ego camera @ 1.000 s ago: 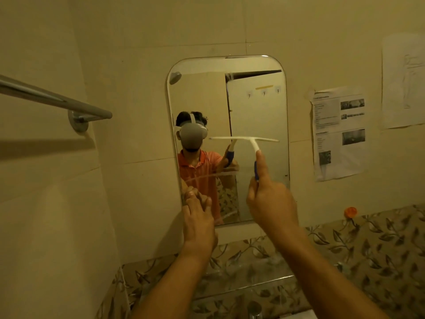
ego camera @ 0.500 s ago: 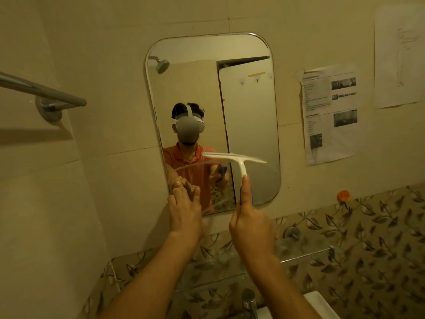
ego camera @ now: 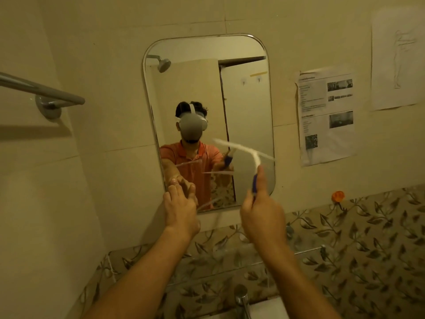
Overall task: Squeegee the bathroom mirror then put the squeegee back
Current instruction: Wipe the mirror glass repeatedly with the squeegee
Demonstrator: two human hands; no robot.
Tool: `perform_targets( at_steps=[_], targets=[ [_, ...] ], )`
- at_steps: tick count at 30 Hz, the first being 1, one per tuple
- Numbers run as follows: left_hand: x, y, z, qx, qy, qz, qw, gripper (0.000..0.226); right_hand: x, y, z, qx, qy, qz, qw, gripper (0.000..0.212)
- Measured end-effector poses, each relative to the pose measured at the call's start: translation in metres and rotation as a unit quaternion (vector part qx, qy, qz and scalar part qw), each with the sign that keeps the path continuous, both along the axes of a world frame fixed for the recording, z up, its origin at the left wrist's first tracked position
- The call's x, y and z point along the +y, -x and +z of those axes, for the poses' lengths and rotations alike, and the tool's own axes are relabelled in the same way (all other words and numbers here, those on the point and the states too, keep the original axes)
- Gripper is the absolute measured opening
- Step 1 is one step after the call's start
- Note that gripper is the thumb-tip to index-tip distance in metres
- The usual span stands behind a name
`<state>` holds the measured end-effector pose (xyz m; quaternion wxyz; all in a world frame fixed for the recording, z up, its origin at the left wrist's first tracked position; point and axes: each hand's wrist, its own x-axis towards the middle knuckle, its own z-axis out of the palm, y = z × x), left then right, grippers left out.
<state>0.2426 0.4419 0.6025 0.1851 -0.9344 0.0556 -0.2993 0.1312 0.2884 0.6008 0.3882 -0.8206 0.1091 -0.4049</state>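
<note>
A rounded rectangular mirror [ego camera: 248, 100] hangs on the beige tiled wall. My right hand [ego camera: 262, 212] grips the blue handle of a white T-shaped squeegee [ego camera: 246, 149]. Its blade is blurred, tilted down to the right, over the mirror's lower right part. My left hand [ego camera: 180, 208] rests with fingers spread against the mirror's lower left corner. Thin streak lines show on the glass near the middle and bottom.
A metal towel bar [ego camera: 46, 93] sticks out from the left wall. Two paper sheets [ego camera: 326, 116] are stuck on the wall right of the mirror. A glass shelf [ego camera: 305, 250] and a tap [ego camera: 241, 295] sit below, with an orange hook [ego camera: 338, 195] on the patterned tiles.
The squeegee blade went down the glass, then swung to the right and tilted, now blurred. My left hand has stayed at the mirror's lower left corner. The view shifted.
</note>
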Motion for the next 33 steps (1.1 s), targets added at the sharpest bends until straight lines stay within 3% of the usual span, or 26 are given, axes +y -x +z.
perform_targets(
  at_steps=[5,8,23,30,33],
  targets=[
    [0.002,0.001,0.001,-0.001,-0.010,0.005,1.000,0.101,-0.053,-0.003,0.079,-0.002,-0.050,-0.020,0.999,0.065],
    [0.002,-0.001,-0.001,-0.008,-0.013,0.007,1.000,0.101,-0.062,-0.008,0.089,0.025,-0.051,-0.032,0.998,0.063],
    [-0.001,0.003,0.001,-0.004,-0.023,0.016,1.000,0.097,-0.013,0.000,-0.051,0.105,-0.055,-0.032,0.992,0.069],
    [-0.001,0.002,0.001,-0.004,-0.017,0.016,1.000,0.097,-0.011,0.009,-0.061,0.132,-0.058,-0.011,0.989,0.068],
    [-0.002,0.004,0.002,0.000,-0.024,0.020,1.000,0.099,-0.021,0.016,-0.042,0.097,-0.072,-0.004,0.993,0.066]
  ],
)
